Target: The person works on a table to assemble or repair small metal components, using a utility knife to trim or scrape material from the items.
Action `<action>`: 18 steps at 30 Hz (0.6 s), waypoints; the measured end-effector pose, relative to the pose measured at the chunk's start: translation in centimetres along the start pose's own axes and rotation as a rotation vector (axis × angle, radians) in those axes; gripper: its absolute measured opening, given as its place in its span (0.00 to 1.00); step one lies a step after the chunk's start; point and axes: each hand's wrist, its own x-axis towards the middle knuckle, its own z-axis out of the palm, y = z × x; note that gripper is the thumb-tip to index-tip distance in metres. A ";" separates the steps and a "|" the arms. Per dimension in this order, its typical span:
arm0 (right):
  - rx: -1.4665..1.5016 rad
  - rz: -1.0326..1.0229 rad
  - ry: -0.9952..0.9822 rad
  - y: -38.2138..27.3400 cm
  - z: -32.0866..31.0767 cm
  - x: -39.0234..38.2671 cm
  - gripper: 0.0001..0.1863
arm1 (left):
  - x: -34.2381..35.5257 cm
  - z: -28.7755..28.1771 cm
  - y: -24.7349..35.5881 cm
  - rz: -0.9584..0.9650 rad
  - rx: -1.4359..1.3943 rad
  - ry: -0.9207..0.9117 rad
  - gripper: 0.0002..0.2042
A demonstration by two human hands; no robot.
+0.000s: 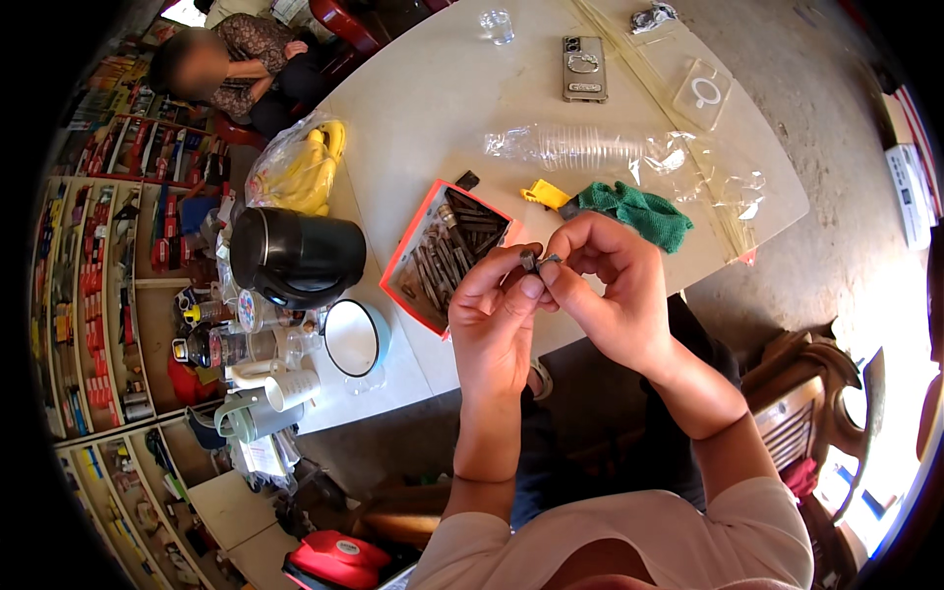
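Note:
My left hand (495, 324) pinches a small dark metal piece (530, 261) between thumb and fingertips, over the table's near edge. Close against it, the thumb and forefinger of my right hand (619, 295) are pressed together on a tiny bluish-grey bit (552, 260), too small to name. Just left of my hands lies an open red-edged box (405, 233) holding many dark metal rods (440, 277), the thicker ones toward its far side. Another dark block (467, 181) rests at the box's far corner. Beyond my right hand are a green knitted glove (644, 214) and a yellow-handled tool (544, 195).
A black kettle (305, 254), a white-lined mug (352, 337) and bagged bananas (317, 172) stand on the left. Farther back lie a clear plastic bottle (590, 147), a phone (585, 69) and a glass (497, 27). A person (251, 69) sits at far left, near stocked shelves (98, 305).

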 end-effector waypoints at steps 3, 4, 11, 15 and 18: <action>0.016 -0.011 0.000 0.2 0.0 -0.1 0.04 | 0.0 0.1 0.0 0.012 0.010 -0.017 0.11; -0.006 -0.016 -0.002 0.2 0.0 -0.1 0.04 | 0.0 0.1 0.0 0.020 0.014 -0.028 0.11; -0.044 -0.019 0.041 -0.1 0.2 0.1 0.04 | -0.1 0.2 0.0 0.089 0.085 -0.038 0.12; -0.082 -0.049 0.062 0.1 0.2 0.1 0.04 | -0.1 0.2 0.2 0.069 0.090 -0.028 0.11; -0.083 -0.074 0.066 0.1 0.4 0.0 0.04 | -0.3 0.3 0.4 0.067 0.068 -0.002 0.10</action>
